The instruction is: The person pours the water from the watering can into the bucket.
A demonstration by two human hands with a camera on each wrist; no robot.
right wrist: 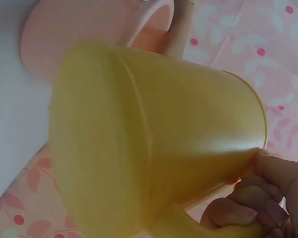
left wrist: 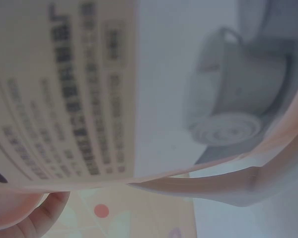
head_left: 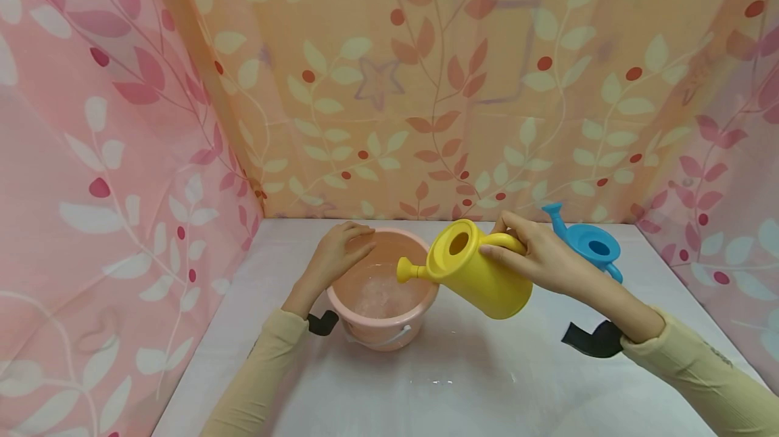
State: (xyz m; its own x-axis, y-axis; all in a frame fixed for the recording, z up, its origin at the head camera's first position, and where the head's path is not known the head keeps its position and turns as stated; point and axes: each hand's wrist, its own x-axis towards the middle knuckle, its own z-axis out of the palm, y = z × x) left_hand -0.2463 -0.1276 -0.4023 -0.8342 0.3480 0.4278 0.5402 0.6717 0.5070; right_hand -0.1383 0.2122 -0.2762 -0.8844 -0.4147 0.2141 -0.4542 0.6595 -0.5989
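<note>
A pink bucket (head_left: pixel 383 335) with a pale handle stands on the white table, and water (head_left: pixel 382 293) with a bubbly patch lies inside it. My left hand (head_left: pixel 337 252) grips the bucket's left rim; the left wrist view shows its fingers over the edge, next to a printed label (left wrist: pixel 89 99). In my right hand (head_left: pixel 538 258) is the handle of a yellow watering can (head_left: pixel 493 286). The can tilts left, its spout head (head_left: pixel 404 270) over the right part of the bucket's opening. From the right wrist view, the can's base and side (right wrist: pixel 188 109) show close up.
A blue watering can (head_left: pixel 587 239) sits at the back right, behind my right forearm. Small water drops (head_left: pixel 432 381) lie on the table (head_left: pixel 487 396) in front of the bucket. Patterned cloth walls (head_left: pixel 341 119) enclose the table at the back and both sides.
</note>
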